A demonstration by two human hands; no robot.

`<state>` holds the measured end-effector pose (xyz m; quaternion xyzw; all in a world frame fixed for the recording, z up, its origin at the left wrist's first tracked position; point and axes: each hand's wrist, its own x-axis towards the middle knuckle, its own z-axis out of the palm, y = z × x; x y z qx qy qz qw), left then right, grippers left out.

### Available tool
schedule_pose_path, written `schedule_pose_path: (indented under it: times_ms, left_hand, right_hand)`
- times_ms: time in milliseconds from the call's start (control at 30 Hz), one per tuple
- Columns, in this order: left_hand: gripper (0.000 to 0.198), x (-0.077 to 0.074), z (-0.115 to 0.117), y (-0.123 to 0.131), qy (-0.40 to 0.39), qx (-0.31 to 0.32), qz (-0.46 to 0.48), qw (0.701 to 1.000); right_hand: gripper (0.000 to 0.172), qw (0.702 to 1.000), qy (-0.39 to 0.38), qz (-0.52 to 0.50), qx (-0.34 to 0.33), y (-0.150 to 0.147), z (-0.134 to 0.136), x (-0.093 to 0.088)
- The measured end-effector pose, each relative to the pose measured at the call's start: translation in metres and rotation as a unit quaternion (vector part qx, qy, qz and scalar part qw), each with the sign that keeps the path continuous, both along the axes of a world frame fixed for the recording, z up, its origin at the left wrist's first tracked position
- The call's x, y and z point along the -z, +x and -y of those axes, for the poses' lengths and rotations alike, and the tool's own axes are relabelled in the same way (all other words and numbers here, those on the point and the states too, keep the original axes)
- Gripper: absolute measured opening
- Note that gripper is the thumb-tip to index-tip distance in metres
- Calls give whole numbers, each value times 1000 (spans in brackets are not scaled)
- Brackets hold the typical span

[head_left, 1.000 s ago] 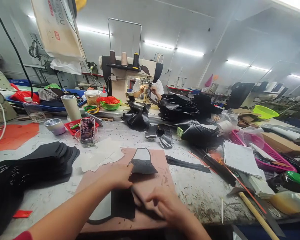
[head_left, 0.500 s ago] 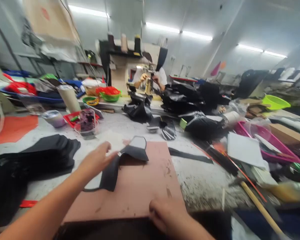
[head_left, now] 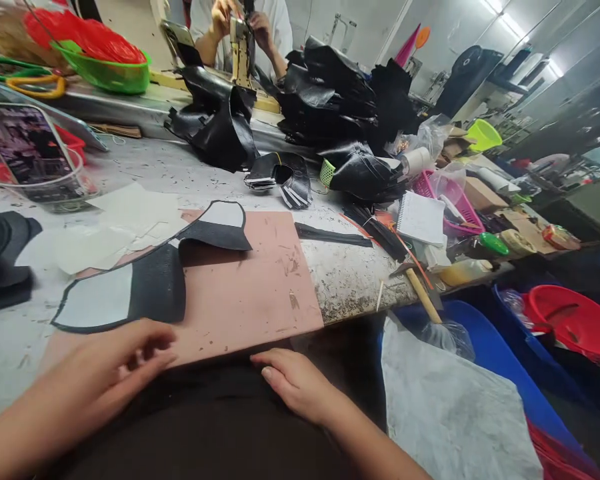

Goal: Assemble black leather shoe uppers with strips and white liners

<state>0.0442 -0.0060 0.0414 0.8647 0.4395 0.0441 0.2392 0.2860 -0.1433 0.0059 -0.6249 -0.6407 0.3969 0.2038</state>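
A black cut piece (head_left: 156, 287) with white patches at both ends lies on a pink board (head_left: 250, 293), its middle bent up off the surface. Just in front of the near white patch is my left hand (head_left: 125, 367), fingers loosely curled and apart with nothing visible between them. My right hand (head_left: 293, 380) hovers by the board's front edge, over dark cloth (head_left: 215, 427). Its fingers are extended, thumb close to the forefinger, and no object shows in it. Pale sheets (head_left: 135, 213) are spread behind the black piece.
Stacked black pieces (head_left: 5, 260) lie at left, near a phone (head_left: 27, 143) propped in a clear tub. Glossy black pieces (head_left: 325, 93) are heaped ahead, where a co-worker sits at a sewing machine (head_left: 241, 50). A wooden-handled hammer (head_left: 423, 293) overhangs the right edge above a blue bin (head_left: 463, 317).
My left hand has come away from the black piece, back toward me. My right hand has loosened from a curled shape. The view has tilted down and swung right.
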Motion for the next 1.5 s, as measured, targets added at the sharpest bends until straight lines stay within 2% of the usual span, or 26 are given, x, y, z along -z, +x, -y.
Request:
schedule_pose_path:
  times_ms: [100, 200, 267, 300, 333, 400, 467, 500, 567, 667, 733, 833, 900, 967, 1033, 1100, 1167, 1233, 1267, 1333, 1367, 1433, 1500]
  left_hand:
    - [29, 4, 14, 19, -109, 133, 9, 985]
    - [29, 6, 25, 29, -160, 192, 4, 968]
    - [26, 0, 27, 34, -155, 190, 7, 969]
    - [24, -5, 25, 36, -138, 177, 8, 974]
    - [22, -10, 22, 38, -110, 161, 9, 981]
    - [19, -22, 12, 41, -27, 135, -5, 990]
    - [21, -31, -2, 42, 72, 114, -59, 989]
    - [22, -34, -10, 42, 113, 100, -96, 984]
    - [25, -35, -22, 41, 150, 79, -167, 971]
    - [27, -31, -34, 39, 117, 107, -224, 962]
    - [32, -31, -38, 40, 99, 120, -226, 962]
    - [34, -45, -51, 46, 112, 78, -159, 978]
    - [21, -61, -67, 54, 92, 50, -75, 992]
    - [9, -80, -88, 69, 34, 38, 39, 998]
    - [12, -99, -111, 88, -5, 18, 141, 990]
    - [14, -115, -130, 110, -4, 4, 200, 980]
    - [15, -123, -142, 129, 14, -9, 263, 965]
    - [17, -120, -144, 139, 14, -35, 389, 920]
    - [17, -112, -141, 141, -10, -66, 463, 884]
    - [17, -85, -129, 135, -100, -158, 578, 795]
    - [18, -68, -120, 130, -168, -224, 593, 755]
    - [18, -32, -101, 117, -235, -284, 569, 735]
    - [20, -6, -83, 105, -283, -323, 551, 715]
  right_hand:
    - [18, 999, -5, -31, -13, -11, -6, -6]
    - [14, 999, 12, -35, -35, -15, -11, -20]
    - [6, 997, 65, -6, -48, -13, -17, -31]
    - [3, 992, 113, 26, -42, -11, -20, -35]
    - [8, 982, 173, 66, -27, -8, -25, -38]
    - [20, 943, 294, 158, 9, -2, -36, -37]
    - [28, 898, 368, 240, 12, 3, -46, -28]
    - [28, 884, 382, 268, -3, 5, -50, -21]
    - [26, 876, 382, 291, -41, 6, -53, -8]
    - [29, 887, 368, 276, -49, 3, -48, 4]
    - [34, 893, 365, 261, -36, 1, -43, 5]
    - [37, 896, 356, 264, -34, -3, -40, 3]
    - [34, 891, 355, 280, -36, -5, -42, 2]
    - [22, 882, 366, 295, -31, -8, -46, 1]
    - [13, 874, 378, 306, -22, -10, -51, 1]
    - [12, 872, 382, 307, -9, -12, -54, 1]
    - [12, 879, 375, 294, 12, -13, -56, -1]
    - [12, 893, 358, 269, 37, -13, -57, -2]
    - [14, 900, 350, 254, 48, -13, -57, -3]
    - [19, 912, 341, 219, 67, -11, -57, -3]
    - [21, 914, 343, 201, 77, -10, -57, -3]
    - [23, 912, 359, 171, 103, -11, -57, -1]
    - [21, 914, 365, 123, 129, -15, -58, -2]
